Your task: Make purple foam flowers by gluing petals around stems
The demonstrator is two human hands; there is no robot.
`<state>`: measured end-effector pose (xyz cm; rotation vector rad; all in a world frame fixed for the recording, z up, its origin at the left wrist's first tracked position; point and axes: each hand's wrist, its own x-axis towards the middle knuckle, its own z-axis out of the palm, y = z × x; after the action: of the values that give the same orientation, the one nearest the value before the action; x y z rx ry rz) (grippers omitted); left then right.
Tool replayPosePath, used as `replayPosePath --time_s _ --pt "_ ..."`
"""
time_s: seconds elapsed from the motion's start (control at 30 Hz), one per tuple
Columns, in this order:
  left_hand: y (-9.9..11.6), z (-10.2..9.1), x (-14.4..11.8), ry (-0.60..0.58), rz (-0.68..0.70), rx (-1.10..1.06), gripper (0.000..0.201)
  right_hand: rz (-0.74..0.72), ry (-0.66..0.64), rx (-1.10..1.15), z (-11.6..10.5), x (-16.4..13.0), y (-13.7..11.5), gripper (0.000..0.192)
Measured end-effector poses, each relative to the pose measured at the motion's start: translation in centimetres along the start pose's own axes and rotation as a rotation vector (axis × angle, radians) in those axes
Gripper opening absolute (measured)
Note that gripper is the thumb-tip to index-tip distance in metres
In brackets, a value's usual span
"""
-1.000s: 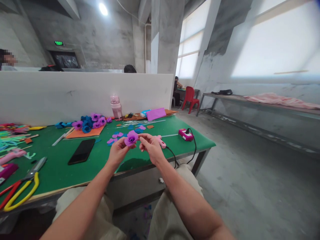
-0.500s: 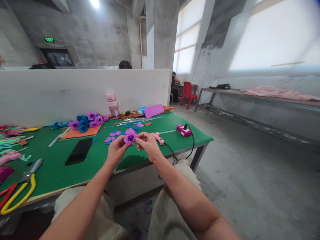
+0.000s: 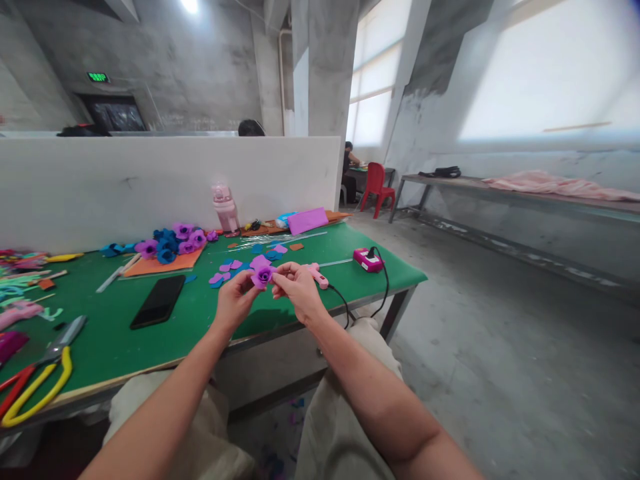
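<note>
Fingertips of your left hand [image 3: 234, 301] and right hand [image 3: 299, 291] pinched the purple foam flower [image 3: 262, 274] between them, just above the green table [image 3: 280, 313] edge, steadying its petals; glue gun [image 3: 318, 274] lay beside.

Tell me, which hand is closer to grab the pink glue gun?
Probably the right hand: the pink glue gun lies just beside it on the green table. The left hand sits farther away; both pinch the purple flower.
</note>
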<state>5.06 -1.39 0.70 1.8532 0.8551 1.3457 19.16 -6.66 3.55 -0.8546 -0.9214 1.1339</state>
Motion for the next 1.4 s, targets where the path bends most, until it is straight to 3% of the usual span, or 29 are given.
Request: replayPosePath --time_s 0.33,0.53,0.83,1.4 --pt "1.3 0.2 -0.2 0.016 -0.011 0.007 0.028 0.118 -0.032 0.083 -0.9 0.5 -0.5 0.032" --pt "0.6 -0.2 -0.2 0.035 0.118 0.204 0.023 0.032 -0.046 -0.094 -0.9 0.3 -0.6 0.027" --pt "1.1 -0.2 -0.5 0.004 0.162 0.289 0.019 -0.092 -0.016 -0.182 -1.1 0.3 -0.5 0.022" --pt "1.0 -0.3 -0.6 0.014 0.172 0.324 0.018 -0.033 -0.033 -0.087 -1.3 0.5 -0.4 0.027"
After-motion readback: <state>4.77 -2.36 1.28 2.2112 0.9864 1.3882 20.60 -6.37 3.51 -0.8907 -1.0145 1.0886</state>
